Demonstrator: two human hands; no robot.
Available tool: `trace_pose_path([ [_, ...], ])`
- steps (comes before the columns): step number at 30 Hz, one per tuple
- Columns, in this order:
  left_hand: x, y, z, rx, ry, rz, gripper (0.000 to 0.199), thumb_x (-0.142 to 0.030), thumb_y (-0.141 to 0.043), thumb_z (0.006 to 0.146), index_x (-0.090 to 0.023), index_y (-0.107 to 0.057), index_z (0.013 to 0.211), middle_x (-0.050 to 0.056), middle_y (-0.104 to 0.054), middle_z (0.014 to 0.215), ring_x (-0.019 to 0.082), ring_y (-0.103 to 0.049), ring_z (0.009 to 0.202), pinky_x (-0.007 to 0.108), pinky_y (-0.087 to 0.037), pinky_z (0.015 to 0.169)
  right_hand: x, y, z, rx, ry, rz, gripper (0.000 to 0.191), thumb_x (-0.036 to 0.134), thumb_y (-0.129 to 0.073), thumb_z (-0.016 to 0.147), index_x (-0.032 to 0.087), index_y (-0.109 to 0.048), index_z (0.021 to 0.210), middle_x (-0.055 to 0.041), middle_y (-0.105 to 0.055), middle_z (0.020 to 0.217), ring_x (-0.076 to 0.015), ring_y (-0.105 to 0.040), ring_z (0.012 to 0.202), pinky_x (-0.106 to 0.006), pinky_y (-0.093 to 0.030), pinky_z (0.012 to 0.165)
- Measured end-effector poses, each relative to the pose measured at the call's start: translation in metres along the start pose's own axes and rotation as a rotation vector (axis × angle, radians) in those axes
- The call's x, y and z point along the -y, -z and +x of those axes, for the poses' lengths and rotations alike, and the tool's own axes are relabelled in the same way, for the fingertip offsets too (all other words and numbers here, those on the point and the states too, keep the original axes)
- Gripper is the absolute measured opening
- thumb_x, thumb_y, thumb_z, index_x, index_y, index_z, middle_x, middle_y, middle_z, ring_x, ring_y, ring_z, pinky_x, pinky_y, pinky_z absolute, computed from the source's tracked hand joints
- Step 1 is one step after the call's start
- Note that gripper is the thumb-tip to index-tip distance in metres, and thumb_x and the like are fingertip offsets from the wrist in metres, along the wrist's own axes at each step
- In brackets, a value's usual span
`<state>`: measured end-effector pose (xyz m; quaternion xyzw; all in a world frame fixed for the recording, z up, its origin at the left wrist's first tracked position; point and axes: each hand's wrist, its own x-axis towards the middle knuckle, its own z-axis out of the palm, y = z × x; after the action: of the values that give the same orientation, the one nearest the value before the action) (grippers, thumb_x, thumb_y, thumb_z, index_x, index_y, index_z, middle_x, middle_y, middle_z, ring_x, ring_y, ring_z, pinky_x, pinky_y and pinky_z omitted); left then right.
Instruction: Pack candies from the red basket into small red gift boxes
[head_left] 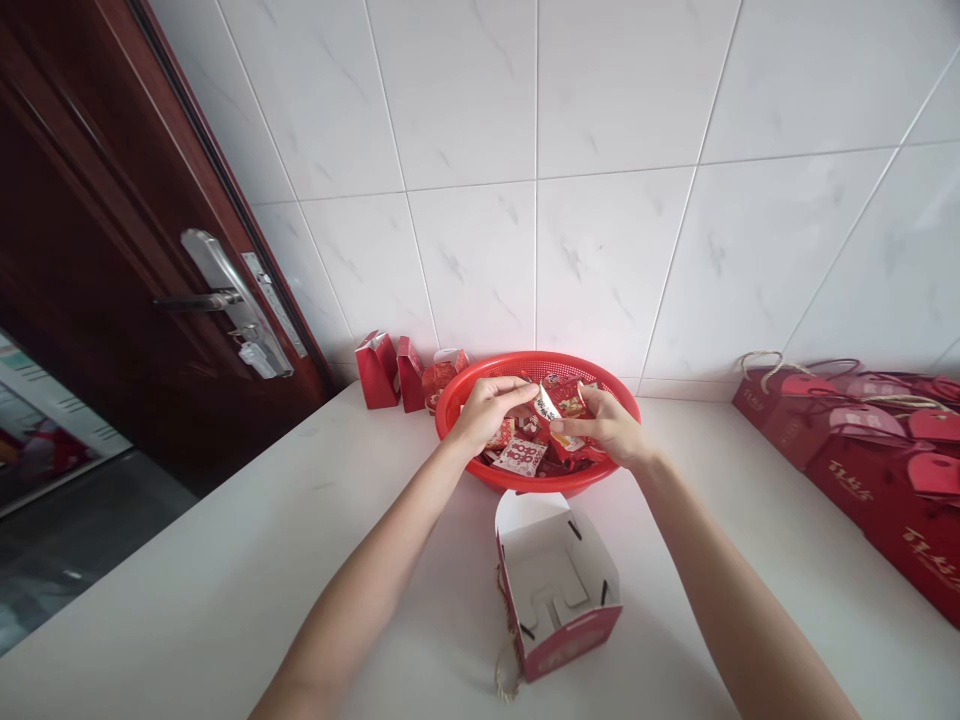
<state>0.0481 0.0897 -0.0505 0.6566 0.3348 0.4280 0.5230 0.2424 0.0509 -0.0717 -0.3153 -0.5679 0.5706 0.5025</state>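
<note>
Over the red plastic basket (537, 486), both of my hands are at work among small wrapped packets. My left hand (487, 408) is closed, its fingertips pinching the upper end of a small white-and-gold wrapped packet (547, 404). My right hand (616, 432) reaches in from the other side, curled, its thumb at the lower end of that packet. Just behind lies a red-and-gold packet (571, 397), close to the right fingers. A white square packet with red print (520, 457) rests at the basket's front. Below the basket, an open box (559, 570), white inside and red outside, shows no contents.
Small red boxes (377, 372) stand by the wall left of the basket. Several red gift boxes (847, 480) with rope handles line the right side of the white table (360, 560). A tiled wall (472, 240) is behind; a dark wooden door (127, 180) is left.
</note>
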Motion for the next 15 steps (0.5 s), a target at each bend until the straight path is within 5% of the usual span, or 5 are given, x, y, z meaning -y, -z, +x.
trace_pose_path([
  [6, 0.009, 0.013, 0.006, -0.012, 0.022, 0.191, 0.031, -0.045, -0.059, 0.093, -0.021, -0.078, 0.098, 0.005, -0.079, 0.095, 0.022, -0.074, 0.092, 0.037, -0.058, 0.091, 0.001, -0.003, 0.002, -0.249, 0.051, 0.152, 0.03, 0.03, -0.091, 0.056, 0.02, -0.075, 0.079, -0.0002, -0.072, 0.071, -0.0165, -0.063, 0.062, -0.03, -0.053, 0.062],
  [10, 0.013, 0.02, 0.005, 0.11, 0.011, 0.572, 0.026, -0.035, -0.067, 0.087, -0.017, -0.078, 0.102, 0.007, -0.08, 0.105, 0.026, -0.073, 0.102, 0.036, -0.055, 0.096, 0.001, -0.002, 0.005, -0.361, 0.078, 0.202, 0.022, 0.03, -0.088, 0.054, 0.02, -0.073, 0.067, -0.0005, -0.068, 0.063, -0.0155, -0.059, 0.057, -0.028, -0.05, 0.055],
  [15, 0.009, 0.012, -0.002, 0.349, 0.06, 0.93, 0.052, -0.042, -0.082, 0.075, -0.02, -0.075, 0.121, 0.008, -0.075, 0.125, 0.031, -0.069, 0.116, 0.036, -0.053, 0.099, -0.003, 0.0, 0.007, -0.421, 0.109, 0.224, 0.021, 0.03, -0.086, 0.055, 0.021, -0.071, 0.065, -0.0005, -0.068, 0.064, -0.0151, -0.058, 0.057, -0.028, -0.049, 0.054],
])
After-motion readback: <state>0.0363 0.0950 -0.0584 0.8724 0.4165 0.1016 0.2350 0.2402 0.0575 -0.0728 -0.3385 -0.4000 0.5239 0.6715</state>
